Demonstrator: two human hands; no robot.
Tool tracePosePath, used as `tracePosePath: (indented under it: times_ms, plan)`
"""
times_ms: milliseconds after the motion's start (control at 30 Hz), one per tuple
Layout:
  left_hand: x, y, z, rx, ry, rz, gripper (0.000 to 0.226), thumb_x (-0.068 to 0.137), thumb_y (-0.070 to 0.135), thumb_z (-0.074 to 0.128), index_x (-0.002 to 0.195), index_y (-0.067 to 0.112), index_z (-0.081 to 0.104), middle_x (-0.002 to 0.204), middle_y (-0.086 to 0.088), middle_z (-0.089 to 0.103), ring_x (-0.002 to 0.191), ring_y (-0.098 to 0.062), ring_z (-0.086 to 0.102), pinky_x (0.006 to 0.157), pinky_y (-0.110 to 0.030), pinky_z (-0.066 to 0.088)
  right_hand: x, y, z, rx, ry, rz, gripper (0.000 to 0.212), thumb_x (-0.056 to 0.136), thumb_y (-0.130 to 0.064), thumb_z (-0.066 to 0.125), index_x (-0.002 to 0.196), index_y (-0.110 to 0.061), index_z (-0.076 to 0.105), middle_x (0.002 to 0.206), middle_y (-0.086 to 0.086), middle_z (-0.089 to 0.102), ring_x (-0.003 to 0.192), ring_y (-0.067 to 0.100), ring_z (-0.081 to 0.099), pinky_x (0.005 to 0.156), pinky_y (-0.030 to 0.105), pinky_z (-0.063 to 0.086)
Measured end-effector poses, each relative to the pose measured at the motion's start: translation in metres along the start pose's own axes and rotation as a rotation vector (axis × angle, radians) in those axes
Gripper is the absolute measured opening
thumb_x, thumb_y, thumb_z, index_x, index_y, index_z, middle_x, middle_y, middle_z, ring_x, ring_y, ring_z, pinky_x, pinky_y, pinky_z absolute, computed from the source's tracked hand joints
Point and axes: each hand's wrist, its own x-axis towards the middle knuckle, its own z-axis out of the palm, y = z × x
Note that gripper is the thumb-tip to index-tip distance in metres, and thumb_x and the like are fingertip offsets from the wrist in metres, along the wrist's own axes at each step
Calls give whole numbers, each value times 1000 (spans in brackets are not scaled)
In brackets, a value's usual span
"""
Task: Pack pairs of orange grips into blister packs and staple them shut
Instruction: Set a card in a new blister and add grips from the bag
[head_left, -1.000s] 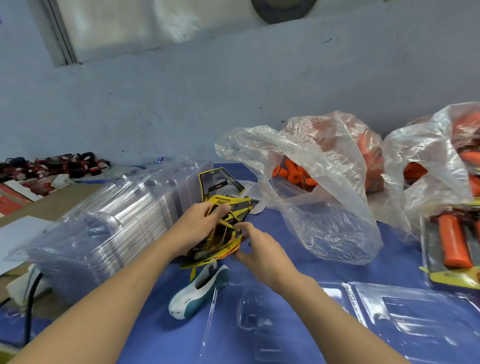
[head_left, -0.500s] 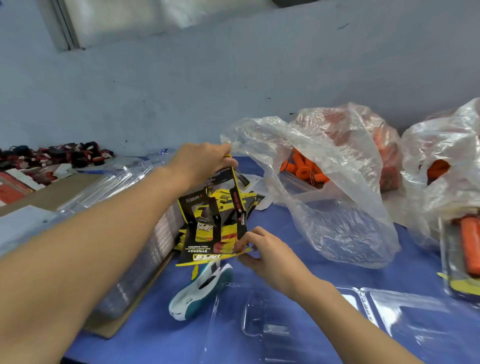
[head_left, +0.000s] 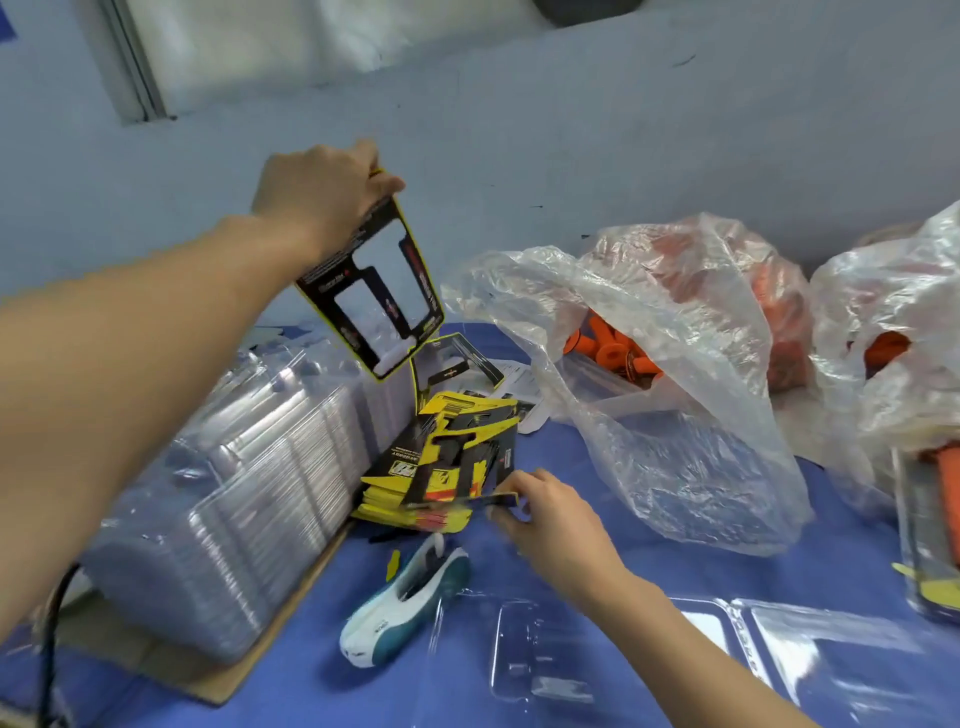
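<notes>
Insert card (head_left: 373, 283) black, yellow-edged; card stack (head_left: 441, 467) yellow-black; grips (head_left: 608, 348) orange; cloth (head_left: 649, 571) blue.

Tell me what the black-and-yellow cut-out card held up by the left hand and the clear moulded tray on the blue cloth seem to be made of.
The black-and-yellow cut-out card looks like thin printed cardboard, finish unclear: it hangs flat though the left hand pinches its top. The clear moulded tray looks like thin glossy plastic: see-through, with glints.

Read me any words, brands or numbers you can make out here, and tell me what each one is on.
None reads clearly.
Held card, gripped by the left hand: white print, blurred.
Card pile, pinched by the right hand: yellow-and-black lettering, blurred.
Stapler: small mark, too small.
</notes>
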Motion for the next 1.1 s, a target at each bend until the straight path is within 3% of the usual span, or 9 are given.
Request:
tracePosePath:
  times_ms: [67, 200, 333, 433, 533, 633, 767, 900, 1100]
  plan:
    - [-5, 0, -18, -121, 78, -80, 47, 101, 54, 39, 107, 9, 52, 102, -31, 62, 93, -48, 58, 68, -42, 33, 10, -8, 4, -10, 2, 33, 19, 96, -36, 56, 115, -36, 58, 115, -4, 55, 92, 23, 59, 73, 37, 49]
    - [-39, 10, -49, -455, 141, -156, 40, 101, 48, 44, 106, 9, 55, 99, -16, 66, 89, -37, 57, 72, -41, 40, 12, -9, -3, -113, -54, 34, 73, 92, -6, 43, 151, -44, 22, 145, 10, 41, 105, 33, 56, 66, 30, 37]
    - [-92, 34, -70, -953, 89, -224, 17, 102, 32, 53, 94, 17, 53, 77, 0, 64, 61, -10, 57, 60, -27, 43, -11, -11, -42, 670, 156, 165, 36, 98, -19, 49, 129, -36, 57, 104, -5, 67, 68, 11, 58, 59, 23, 45]
    - [-129, 63, -72, -1400, -101, -326, 6, 100, 21, 53, 97, 18, 57, 80, 0, 70, 63, -6, 62, 55, -21, 49, -27, -17, -77, 1088, 179, 291, 17, 99, -31, 53, 110, -34, 66, 95, -8, 75, 85, 13, 70, 71, 29, 53]
    - [-157, 84, -66, -1725, -249, -497, 8, 95, 23, 55, 95, 15, 59, 76, 0, 69, 60, -14, 58, 47, -22, 46, -42, -17, -97, 1307, 56, 358, 24, 99, -45, 48, 108, -31, 66, 90, -10, 76, 102, 19, 68, 82, 39, 56]
    - [-178, 89, -53, -1609, -321, -629, 9, 100, 18, 54, 93, 14, 59, 74, -4, 67, 61, -19, 56, 54, -30, 42, -58, -14, -110, 1426, -2, 356, 36, 100, -46, 44, 118, -24, 66, 109, -4, 74, 97, 16, 72, 73, 33, 59]
    - [-217, 98, -27, -1218, -354, -565, 12, 101, 18, 53, 89, 17, 57, 52, 8, 60, 41, -3, 47, 49, -25, 36, -89, 16, -123, 1059, 184, 344, 16, 97, -27, 58, 109, -23, 68, 89, -4, 72, 66, 14, 67, 55, 27, 54]
    - [-254, 119, -6, -1040, -451, -537, 11, 99, 23, 56, 91, 18, 60, 64, 8, 66, 47, 3, 55, 48, -16, 36, -128, 51, -119, 551, 280, 281, 26, 97, -23, 58, 121, -33, 61, 93, -7, 71, 78, 8, 67, 63, 24, 51]
    - [-283, 133, 10, -935, -661, -537, 14, 99, 25, 57, 90, 15, 59, 44, 8, 58, 39, -2, 45, 52, -29, 35, -143, 59, -114, 141, 312, 81, 30, 98, -15, 54, 116, -38, 60, 103, -15, 66, 94, 0, 59, 80, 12, 42]
